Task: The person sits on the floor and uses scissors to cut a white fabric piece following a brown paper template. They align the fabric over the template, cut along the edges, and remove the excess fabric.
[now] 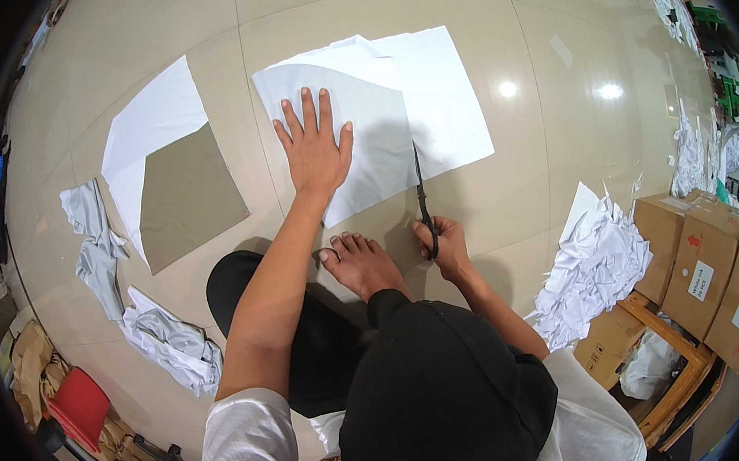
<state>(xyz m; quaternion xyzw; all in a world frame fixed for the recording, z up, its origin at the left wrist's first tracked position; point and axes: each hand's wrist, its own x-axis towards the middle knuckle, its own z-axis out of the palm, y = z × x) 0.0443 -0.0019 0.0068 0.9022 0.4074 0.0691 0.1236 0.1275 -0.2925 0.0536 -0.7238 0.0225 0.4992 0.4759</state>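
The left hand [314, 153] lies spread, its grip open, on grey cloth [371, 132] on the floor [518, 211]. The right hand [449, 246] has its grip closed around scissors [422, 199], blades at the cloth's right edge. A bare foot [363, 267] stands just nearer; brown cloth [192, 200] lies left, white scraps [594, 258] and boxes [699, 263] right.

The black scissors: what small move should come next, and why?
Probably guide the black scissors forward along the right edge of the pale grey fabric: the blades point that way, the right hand grips the handles, and the left hand lies flat on it.
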